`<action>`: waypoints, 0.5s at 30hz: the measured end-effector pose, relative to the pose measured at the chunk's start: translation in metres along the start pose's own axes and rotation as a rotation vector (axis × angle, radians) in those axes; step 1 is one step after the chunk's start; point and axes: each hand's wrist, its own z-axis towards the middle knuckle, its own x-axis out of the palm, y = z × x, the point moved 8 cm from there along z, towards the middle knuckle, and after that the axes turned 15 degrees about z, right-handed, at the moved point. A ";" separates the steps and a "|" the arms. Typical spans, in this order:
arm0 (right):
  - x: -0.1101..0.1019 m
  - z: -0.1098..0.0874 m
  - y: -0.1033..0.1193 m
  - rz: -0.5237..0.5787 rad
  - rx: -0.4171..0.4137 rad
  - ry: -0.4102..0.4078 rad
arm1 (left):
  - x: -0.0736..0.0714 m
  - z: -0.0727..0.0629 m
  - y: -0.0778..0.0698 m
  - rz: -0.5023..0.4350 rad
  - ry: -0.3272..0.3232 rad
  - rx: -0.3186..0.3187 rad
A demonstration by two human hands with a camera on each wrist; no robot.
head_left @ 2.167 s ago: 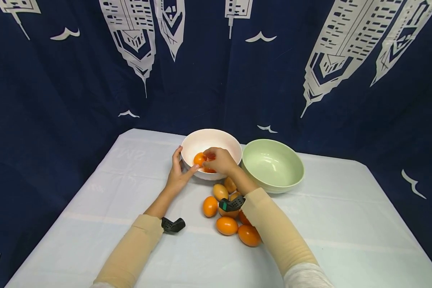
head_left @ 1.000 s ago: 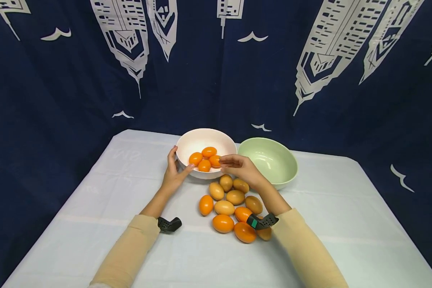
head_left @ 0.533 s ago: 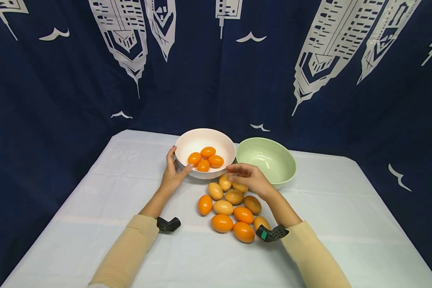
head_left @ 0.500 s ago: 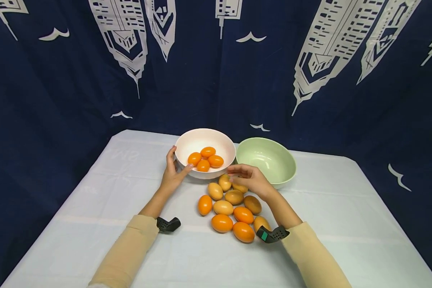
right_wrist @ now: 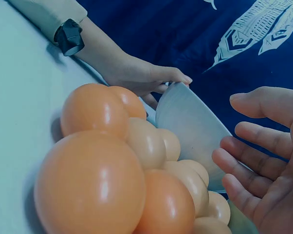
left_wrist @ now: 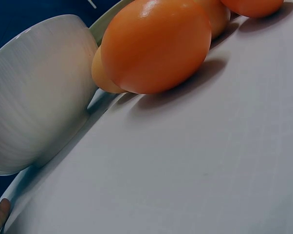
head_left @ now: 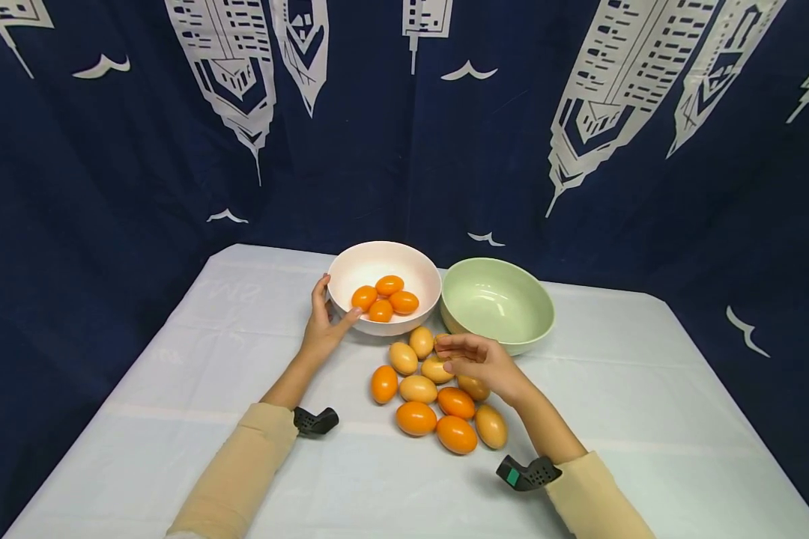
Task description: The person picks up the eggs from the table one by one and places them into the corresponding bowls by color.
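My left hand grips the near left side of a pale pink bowl, thumb at the rim and fingers along the outer wall. Several orange eggs lie inside that bowl. My right hand hovers over the loose eggs in front of the bowls, fingers loosely bent with nothing between them. Beneath and around it are several tan eggs and several orange eggs; the hand partly hides some tan ones. The right wrist view shows the right hand with fingers apart, beside the eggs.
A light green bowl stands right of the pink bowl, close against it. White cloth covers the table. A dark blue curtain with white printed buildings hangs behind the table's far edge.
My right hand has left the pink bowl, where an orange egg came to rest, and moved right and nearer over the loose eggs. The left hand keeps its grip on the bowl.
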 end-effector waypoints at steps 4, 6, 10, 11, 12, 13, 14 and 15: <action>0.000 -0.007 0.001 -0.015 -0.019 0.034 | 0.000 0.000 0.000 0.001 0.000 0.002; 0.000 -0.009 0.001 -0.033 -0.037 0.058 | 0.000 0.000 0.000 0.002 -0.002 0.008; -0.001 -0.015 0.001 -0.057 -0.049 0.109 | 0.000 0.000 -0.001 0.004 -0.004 0.015; -0.001 -0.016 0.000 -0.062 -0.045 0.119 | 0.000 0.000 -0.001 0.004 -0.004 0.015; 0.000 -0.018 0.000 -0.069 -0.042 0.131 | 0.000 0.000 -0.001 0.004 -0.005 0.017; 0.000 -0.019 0.000 -0.079 -0.040 0.143 | 0.000 0.000 -0.001 0.003 -0.004 0.019; 0.000 -0.020 -0.001 -0.093 -0.039 0.152 | 0.000 0.000 -0.001 0.002 -0.004 0.021; 0.001 -0.021 0.000 -0.109 -0.040 0.160 | 0.000 0.000 -0.001 0.001 -0.004 0.024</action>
